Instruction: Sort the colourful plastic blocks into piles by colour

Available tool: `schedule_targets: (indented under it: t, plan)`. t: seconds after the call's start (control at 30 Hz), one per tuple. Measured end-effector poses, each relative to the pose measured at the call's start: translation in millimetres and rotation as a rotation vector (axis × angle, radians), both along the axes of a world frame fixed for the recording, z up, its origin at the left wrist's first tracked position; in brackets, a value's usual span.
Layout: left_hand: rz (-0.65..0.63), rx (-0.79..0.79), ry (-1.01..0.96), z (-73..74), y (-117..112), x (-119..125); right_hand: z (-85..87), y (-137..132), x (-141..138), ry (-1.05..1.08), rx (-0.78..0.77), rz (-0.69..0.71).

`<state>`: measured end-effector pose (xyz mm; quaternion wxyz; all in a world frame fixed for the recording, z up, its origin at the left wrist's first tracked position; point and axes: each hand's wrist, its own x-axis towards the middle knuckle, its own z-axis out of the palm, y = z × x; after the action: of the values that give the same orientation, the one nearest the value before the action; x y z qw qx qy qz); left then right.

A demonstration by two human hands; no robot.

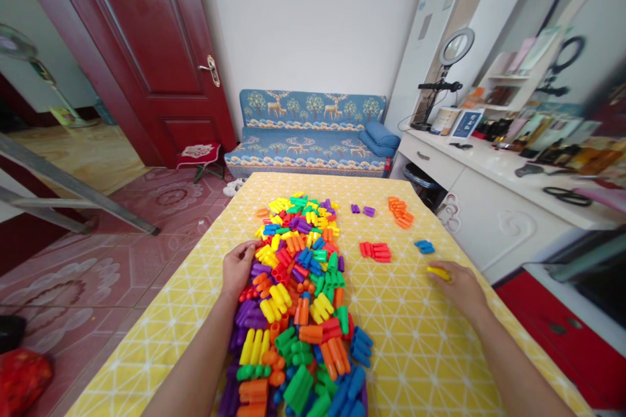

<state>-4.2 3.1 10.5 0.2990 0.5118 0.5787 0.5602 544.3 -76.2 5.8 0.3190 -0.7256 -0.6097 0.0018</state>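
Observation:
A long heap of coloured plastic bullet-shaped blocks runs down the middle of the yellow patterned table. My left hand rests at the heap's left edge, fingers curled over the blocks there. My right hand lies on the cloth at the right, fingers closed on a yellow block. Small sorted groups lie apart from the heap: red blocks, orange blocks, blue blocks and purple blocks.
A white dresser with a ring light, scissors and bottles stands close to the table's right edge. A blue sofa sits beyond the far edge, a red door and small stool at the back left.

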Motion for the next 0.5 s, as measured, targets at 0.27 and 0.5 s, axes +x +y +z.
schedule_targets:
  t: [0.27,0.5]
  plan:
    - [0.004,-0.023,-0.010,0.8,0,0,-7.6,1,-11,0.131,0.081,-0.070]
    - [0.013,-0.007,0.000,1.1,-1,1,-9.7,-1,-21,-0.042,0.061,-0.156]
